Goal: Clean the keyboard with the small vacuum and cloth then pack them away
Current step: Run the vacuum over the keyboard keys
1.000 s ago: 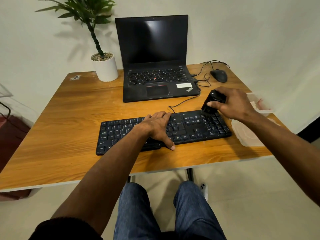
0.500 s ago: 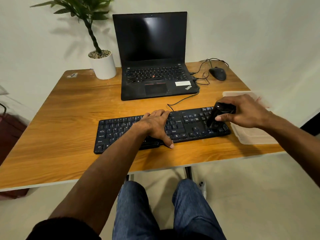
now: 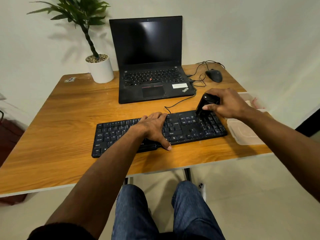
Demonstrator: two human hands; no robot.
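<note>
A black keyboard (image 3: 190, 129) lies across the front of the wooden table (image 3: 57, 118). My left hand (image 3: 153, 129) rests flat on its middle keys, fingers relaxed and thumb at the front edge. My right hand (image 3: 228, 104) grips a small black vacuum (image 3: 206, 103), whose lower end sits on the number pad at the keyboard's far right corner. A clear plastic container (image 3: 249, 99) stands at the table's right edge behind my right hand, with something pale and pinkish inside. Its clear lid (image 3: 244, 132) lies nearer, right of the keyboard.
A black laptop (image 3: 152, 70) stands open behind the keyboard, screen dark. A black wired mouse (image 3: 214, 75) with a tangled cable lies to its right. A white potted plant (image 3: 100, 68) occupies the back left. My knees show below the table edge.
My right hand has moved the vacuum from the front right keys back to the far right corner of the keyboard. My left hand has stayed on the keys.
</note>
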